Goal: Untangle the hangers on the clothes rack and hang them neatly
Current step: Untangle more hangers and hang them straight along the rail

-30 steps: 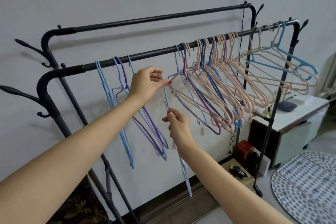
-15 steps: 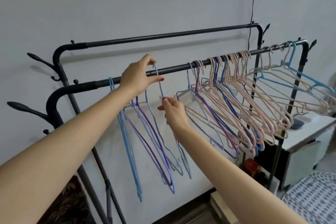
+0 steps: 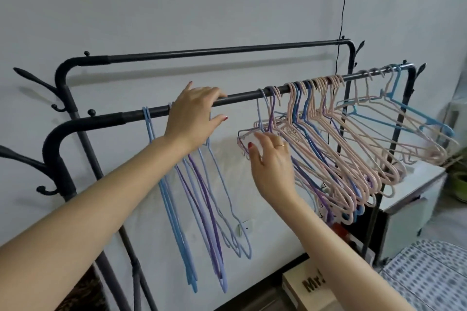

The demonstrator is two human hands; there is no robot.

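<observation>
A black clothes rack has a front rail (image 3: pixel 242 98) and a higher back rail (image 3: pixel 227 52). At the left of the front rail hang separated hangers: light blue (image 3: pixel 171 209), purple (image 3: pixel 202 197) and lilac (image 3: pixel 227 197). My left hand (image 3: pixel 194 113) lies over the rail above them, fingers spread, hiding the lilac hanger's hook. To the right hangs a tangled bunch of pink, blue and purple hangers (image 3: pixel 341 159). My right hand (image 3: pixel 270 161) is open, its fingertips touching the leftmost shoulder of that bunch. More pink and blue hangers (image 3: pixel 417 118) hang at the far right.
Coat hooks (image 3: pixel 25 78) stick out from the rack's left posts. A white cabinet (image 3: pixel 417 184) stands behind the right end, a green pot (image 3: pixel 460 179) beside it. A cardboard box (image 3: pixel 310 285) and a dotted mat (image 3: pixel 429 280) lie on the floor. A black cable (image 3: pixel 341 7) runs down the wall.
The lilac hanger that both hands held now hangs on the rail beside the purple ones. My left hand has opened over the rail. My right hand moved right to the tangled bunch.
</observation>
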